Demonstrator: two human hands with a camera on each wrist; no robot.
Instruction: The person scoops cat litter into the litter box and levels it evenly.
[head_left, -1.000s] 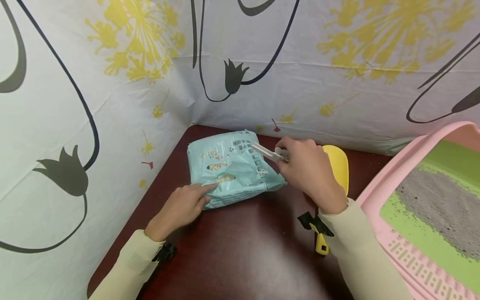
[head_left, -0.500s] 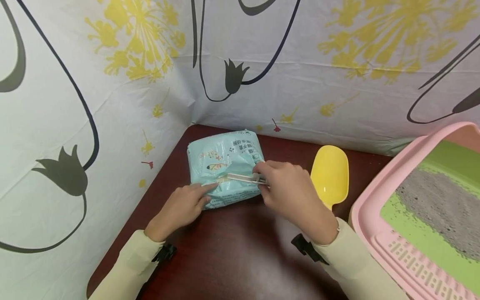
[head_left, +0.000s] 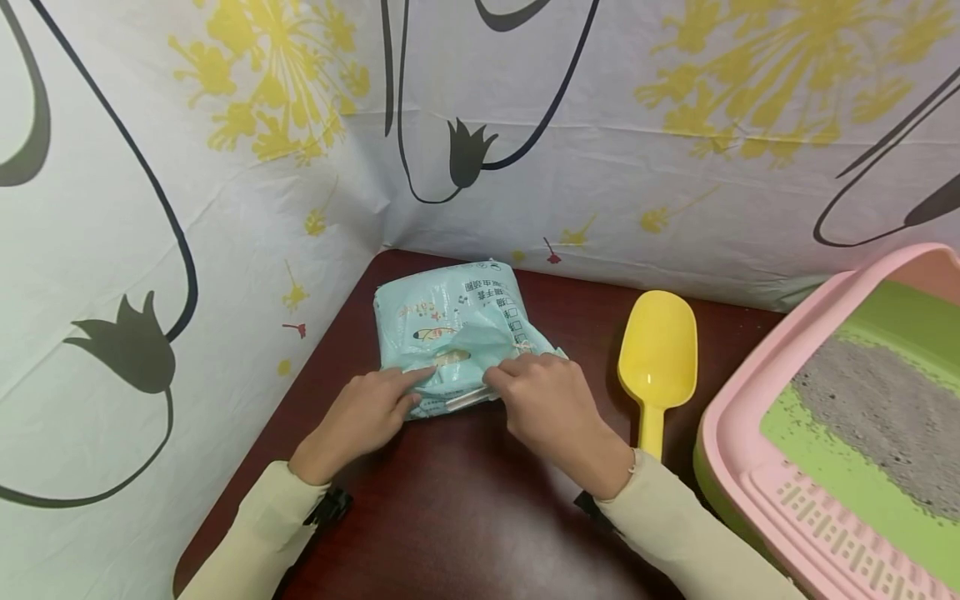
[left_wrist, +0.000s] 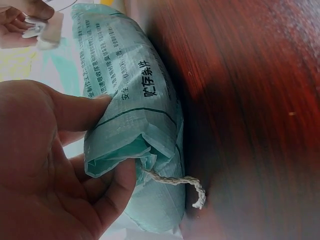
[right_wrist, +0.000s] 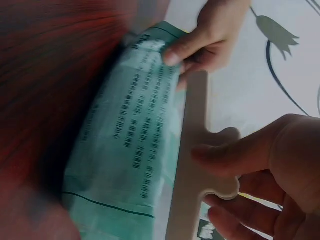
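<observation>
A light blue-green printed plastic bag [head_left: 420, 304] lies on the table, its near edge folded over. My left hand [head_left: 363, 421] pinches the fold at its left end; in the left wrist view, the thumb is on the printed side and the other fingers behind. A short braided string [left_wrist: 177, 181] sticks out beside those fingers. My right hand [head_left: 551, 417] holds a long pale bag clip [right_wrist: 187, 145] by its tabs, thumb on one tab. This clip runs along the bag's folded edge in the right wrist view. Whether it grips the fold cannot be told.
A yellow scoop [head_left: 660, 350] lies on the dark red table [head_left: 480, 508] to the right of the bag. Farther right stands a pink and green litter tray [head_left: 738, 408] with grey litter [head_left: 870, 400]. White patterned cloth [head_left: 592, 83] hangs behind and at left.
My right hand has brought the clip down and left from above the bag's right side to its near folded edge, uncovering the scoop. My left hand has stayed on the fold.
</observation>
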